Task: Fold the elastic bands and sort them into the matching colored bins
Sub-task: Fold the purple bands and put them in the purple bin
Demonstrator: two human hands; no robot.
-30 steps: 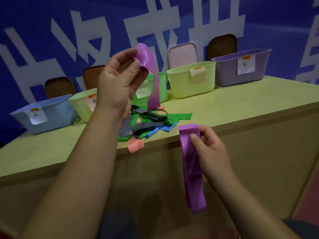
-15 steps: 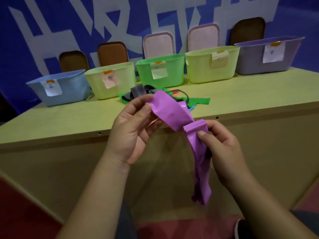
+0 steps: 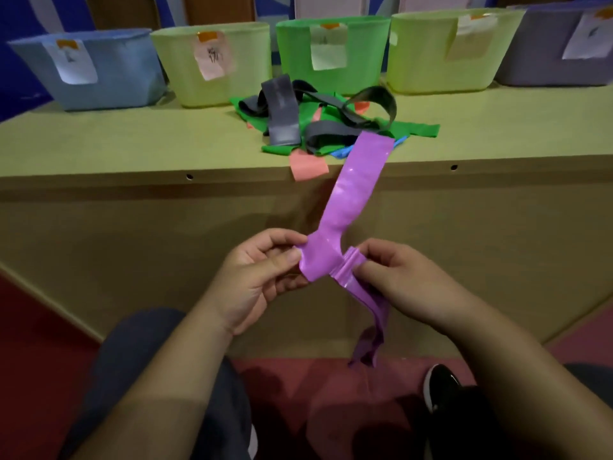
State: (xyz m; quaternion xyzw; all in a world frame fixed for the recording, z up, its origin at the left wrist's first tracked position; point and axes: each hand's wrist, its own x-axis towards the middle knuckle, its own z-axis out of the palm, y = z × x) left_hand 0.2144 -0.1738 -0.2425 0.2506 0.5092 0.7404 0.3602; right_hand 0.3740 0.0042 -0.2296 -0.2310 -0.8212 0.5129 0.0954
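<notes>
Purple band [image 3: 355, 190]: glossy, thin flat strip, held in front of the table's front face, below the top. Left hand [image 3: 262, 277] pinches a wide fold between thumb and fingers; right hand [image 3: 401, 280] pinches a bunched, layered fold just beside it. One end sticks up toward the table edge, and the tail hangs under the right hand. Table [image 3: 132, 144]: matte yellow-green top carrying a loose pile of bands [image 3: 318, 124] in grey, green, orange and blue. Behind the pile is a row of labelled plastic bins [image 3: 365, 61], with the lilac bin [image 3: 537, 61] far right. Red floor [image 3: 33, 327], blue wall [image 3: 20, 14].
</notes>
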